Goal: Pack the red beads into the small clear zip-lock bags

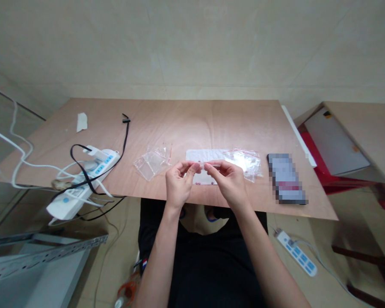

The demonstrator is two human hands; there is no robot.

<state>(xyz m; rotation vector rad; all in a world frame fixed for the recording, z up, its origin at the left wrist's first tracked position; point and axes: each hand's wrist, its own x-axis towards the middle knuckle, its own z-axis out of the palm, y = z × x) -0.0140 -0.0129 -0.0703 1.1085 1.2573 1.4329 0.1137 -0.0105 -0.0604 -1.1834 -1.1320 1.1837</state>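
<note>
My left hand (179,182) and my right hand (229,179) meet over a white sheet (203,155). Between their thumbs and fingertips is pinched a small clear zip bag (202,164) with a reddish edge, mostly covered by the fingers. Several tiny dark red pieces (198,183) lie on the sheet below; they are too small to name. Clear zip bags with red strips (247,161) are piled partly on the sheet, just beyond my right hand. More clear bags (151,162) lie on the table to the left of my left hand.
On the wooden table (179,124), a phone (285,177) with a blurred screen lies at right. A white power strip (80,188) with tangled cables hangs over the left front edge. A paper scrap (81,122) is at back left. Another power strip (297,252) rests on the floor.
</note>
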